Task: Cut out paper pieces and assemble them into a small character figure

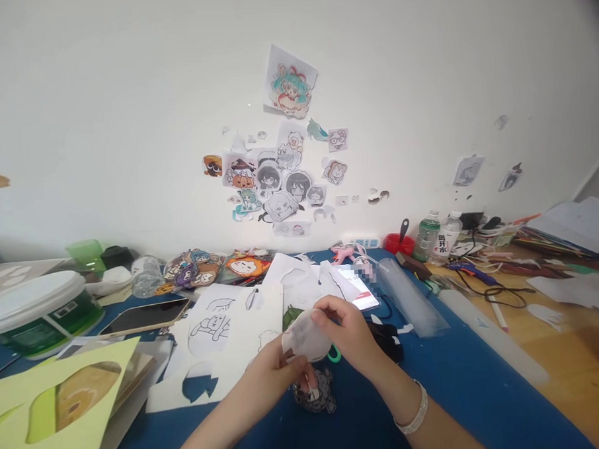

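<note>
Pinching a rounded white paper cutout point(305, 343) between them, the left hand point(276, 366) and the right hand point(344, 323) are close together above the blue worktop point(460, 379), near the middle of its width. The cutout is held up off the surface, tilted, directly between the hands. It lies just ahead and to the right of the left hand, and just to the left of the right hand, so neither is clearly nearer.

The left thumb presses on its near left part, with the other fingers curled lower; the right thumb and forefinger grip its far right edge. The outline is nearly round, so the long axis is weak; it seems to slant from the near left toward the far right. Faint grey marks show on the face, but which way they point I cannot tell.

Under the left fingers, toward the worktop's near edge, is a dark grey patterned piece point(320, 402); contact with the fingertips is unclear. A green loop point(336, 354) shows just beneath the right hand. Toward the worktop's left edge lies a large white sheet point(173, 377) with line drawings and a cut-out hole, near a phone point(145, 316).
</note>
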Demonstrator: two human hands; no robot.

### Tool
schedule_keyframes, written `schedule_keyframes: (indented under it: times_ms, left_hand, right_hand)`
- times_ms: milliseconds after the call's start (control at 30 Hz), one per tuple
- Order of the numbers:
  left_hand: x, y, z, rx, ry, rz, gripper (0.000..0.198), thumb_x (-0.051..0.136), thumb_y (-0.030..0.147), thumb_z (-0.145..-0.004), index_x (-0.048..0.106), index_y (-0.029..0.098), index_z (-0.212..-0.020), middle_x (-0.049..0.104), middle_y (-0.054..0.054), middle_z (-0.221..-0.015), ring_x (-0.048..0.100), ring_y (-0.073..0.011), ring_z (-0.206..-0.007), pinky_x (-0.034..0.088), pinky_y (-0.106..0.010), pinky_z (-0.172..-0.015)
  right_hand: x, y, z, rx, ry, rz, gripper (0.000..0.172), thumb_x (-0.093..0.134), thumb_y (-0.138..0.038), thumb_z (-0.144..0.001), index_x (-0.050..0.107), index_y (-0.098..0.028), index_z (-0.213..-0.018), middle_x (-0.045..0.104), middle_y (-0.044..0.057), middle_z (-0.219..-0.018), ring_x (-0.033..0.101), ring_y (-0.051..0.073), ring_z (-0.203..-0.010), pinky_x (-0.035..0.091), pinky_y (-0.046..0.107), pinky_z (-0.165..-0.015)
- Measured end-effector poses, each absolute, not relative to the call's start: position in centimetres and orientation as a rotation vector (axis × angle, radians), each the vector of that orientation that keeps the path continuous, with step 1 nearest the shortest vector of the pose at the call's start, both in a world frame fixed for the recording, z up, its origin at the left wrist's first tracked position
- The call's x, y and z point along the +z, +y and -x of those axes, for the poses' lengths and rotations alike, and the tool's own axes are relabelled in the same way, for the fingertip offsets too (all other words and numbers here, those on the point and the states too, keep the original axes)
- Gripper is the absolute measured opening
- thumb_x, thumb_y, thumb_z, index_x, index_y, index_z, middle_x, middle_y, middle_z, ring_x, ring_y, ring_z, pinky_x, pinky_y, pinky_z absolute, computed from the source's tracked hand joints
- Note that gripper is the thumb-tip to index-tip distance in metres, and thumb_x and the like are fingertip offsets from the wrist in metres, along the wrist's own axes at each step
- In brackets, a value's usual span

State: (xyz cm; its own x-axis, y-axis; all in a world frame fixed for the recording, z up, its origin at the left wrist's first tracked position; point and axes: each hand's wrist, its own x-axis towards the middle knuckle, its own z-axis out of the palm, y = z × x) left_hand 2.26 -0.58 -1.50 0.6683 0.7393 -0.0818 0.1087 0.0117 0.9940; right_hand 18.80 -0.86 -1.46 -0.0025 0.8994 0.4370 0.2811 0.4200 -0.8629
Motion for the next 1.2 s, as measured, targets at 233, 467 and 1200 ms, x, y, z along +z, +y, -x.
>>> schedule_keyframes:
  times_ms: [233, 467, 1200]
  left_hand:
    - [-2.0, 0.4, -1.9, 0.659, 1.012, -1.702, 0.024, 0.055, 0.041, -0.073, 0.053, 0.017, -0.073, 0.051, 0.004, -0.055, 0.052, -0.0139, -0.053, 0.042, -0.026, -0.051]
    - [-2.7, 0.3, -2.3, 0.715, 0.995, -1.709, 0.027, 0.052, 0.044, -0.075, 0.054, 0.017, -0.074, 0.05, 0.003, -0.057, 0.053, -0.0145, -0.054, 0.042, -0.026, -0.053]
    - [-2.3, -0.1, -2.0, 0.993, 1.224, -1.962, 0.021, 0.046, 0.035, -0.081, 0.057, 0.02, -0.071, 0.057, -0.003, -0.065, 0.052, -0.0189, -0.063, 0.038, -0.027, -0.059]
  right_hand:
    - [-1.2, -0.5, -19.5, 0.785, -1.226, 1.098, 0.023, 0.055, -0.038, -0.076, 0.053, -0.017, -0.066, 0.044, -0.003, -0.058, 0.041, 0.011, -0.055, 0.032, 0.021, -0.049]
    - [-2.4, 0.3, -18.8, 0.883, -1.065, 1.156, 0.029, 0.057, -0.044, -0.073, 0.053, -0.016, -0.068, 0.043, -0.004, -0.053, 0.038, 0.01, -0.048, 0.029, 0.02, -0.044]
    - [-3.0, -0.8, -16.9, -0.052, -1.958, 1.025, 0.017, 0.046, -0.014, -0.086, 0.063, -0.018, -0.083, 0.067, 0.008, -0.079, 0.055, 0.021, -0.075, 0.045, 0.036, -0.069]
